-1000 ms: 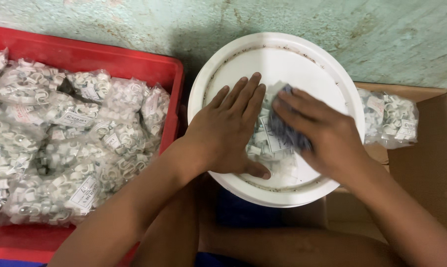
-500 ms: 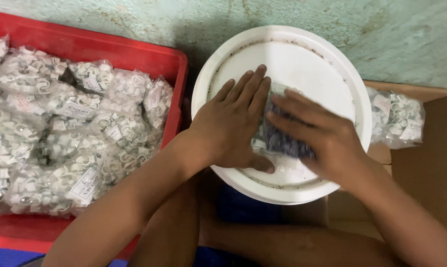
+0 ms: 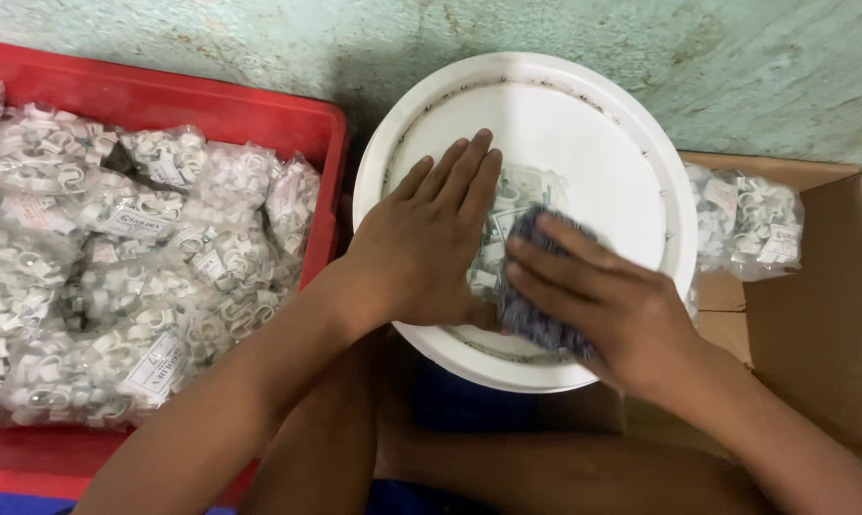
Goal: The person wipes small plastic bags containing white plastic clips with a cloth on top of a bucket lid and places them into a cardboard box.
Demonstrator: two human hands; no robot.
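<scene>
A red plastic crate (image 3: 259,114) fills the left of the scene, heaped with clear plastic bags of small white clips (image 3: 97,267), each bag carrying a paper label. On the right sits an open cardboard box (image 3: 822,324), with one more packed bag of clips (image 3: 750,224) lying at its far left corner, just beside the rim of the lid. Between crate and box, against a worn pale green wall (image 3: 736,67), stands a round white bucket lid (image 3: 584,133), its bare far half turned up to the camera.

On the near half of that lid lies a clear bag of white clips (image 3: 507,224), caught between the person's two hands. The left hand (image 3: 426,243) lies flat on the bag's left side, palm down, fingers straight and close together, pointing to the far right, thumb tucked at the near edge. The right hand (image 3: 607,305) comes in from the near right, fingers extended leftward and pressed down onto a dark blue-grey cloth (image 3: 526,319), which sits on the bag's right side and near edge. Whether the right thumb grips the cloth from beneath cannot be told. Both forearms reach in from the near edge, over the person's bent legs.
</scene>
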